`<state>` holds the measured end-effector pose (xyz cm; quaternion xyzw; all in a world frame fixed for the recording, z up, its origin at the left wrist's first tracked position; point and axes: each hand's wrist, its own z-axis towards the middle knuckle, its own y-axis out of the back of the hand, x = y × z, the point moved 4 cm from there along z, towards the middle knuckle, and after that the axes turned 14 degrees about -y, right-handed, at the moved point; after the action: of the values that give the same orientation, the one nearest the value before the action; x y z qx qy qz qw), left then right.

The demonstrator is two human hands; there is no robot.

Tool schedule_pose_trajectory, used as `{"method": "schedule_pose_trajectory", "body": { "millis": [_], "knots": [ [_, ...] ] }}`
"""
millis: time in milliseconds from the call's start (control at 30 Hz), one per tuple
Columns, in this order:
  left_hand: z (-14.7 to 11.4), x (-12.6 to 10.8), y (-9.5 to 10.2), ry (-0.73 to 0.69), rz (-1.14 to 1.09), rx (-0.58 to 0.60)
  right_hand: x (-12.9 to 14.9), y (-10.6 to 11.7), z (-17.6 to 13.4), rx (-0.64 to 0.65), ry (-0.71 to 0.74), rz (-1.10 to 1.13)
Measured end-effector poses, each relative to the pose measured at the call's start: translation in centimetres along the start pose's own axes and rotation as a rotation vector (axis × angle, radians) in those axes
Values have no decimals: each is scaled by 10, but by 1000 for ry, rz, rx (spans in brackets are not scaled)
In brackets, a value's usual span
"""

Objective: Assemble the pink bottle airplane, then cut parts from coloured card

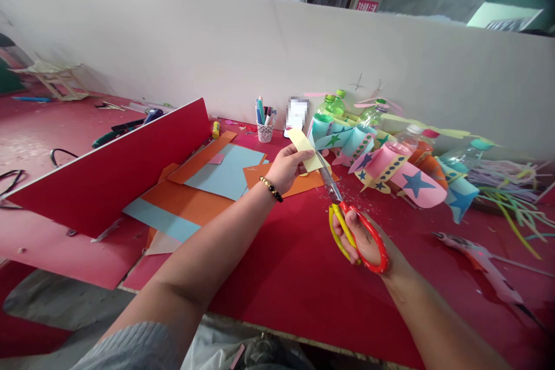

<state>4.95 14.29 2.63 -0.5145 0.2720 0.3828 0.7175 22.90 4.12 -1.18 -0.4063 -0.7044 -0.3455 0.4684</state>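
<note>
My left hand [286,169] pinches a pale yellow piece of paper [306,147] above the table. In my right hand [362,237] is a pair of scissors [333,188] with one red and one yellow handle loop. Their blades point up and away from me and meet the right side of the yellow paper. Whether the blades are apart cannot be made out. Beneath my left hand lies orange card [255,176], with light blue card [225,170] beside it to the left.
Bottle planes [399,167] decorated with coloured paper crowd the back right. A pink glue gun [481,266] lies at right. A pen cup [265,130], phone [298,113] and yellow glue stick [215,129] stand toward the back. A red upright board [130,173] divides the left side.
</note>
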Motion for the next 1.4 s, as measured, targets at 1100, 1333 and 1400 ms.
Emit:
{"method": "schedule_pose_trajectory", "body": {
  "millis": [1100,1333,1400],
  "knots": [
    [1,-3,2,-7,110,72,6,-2,-4,68,16,78],
    [1,-3,2,1,112,78,0,3,-2,73,24,15],
    [1,-3,2,3,112,71,0,3,-3,82,24,6]
  ]
}}
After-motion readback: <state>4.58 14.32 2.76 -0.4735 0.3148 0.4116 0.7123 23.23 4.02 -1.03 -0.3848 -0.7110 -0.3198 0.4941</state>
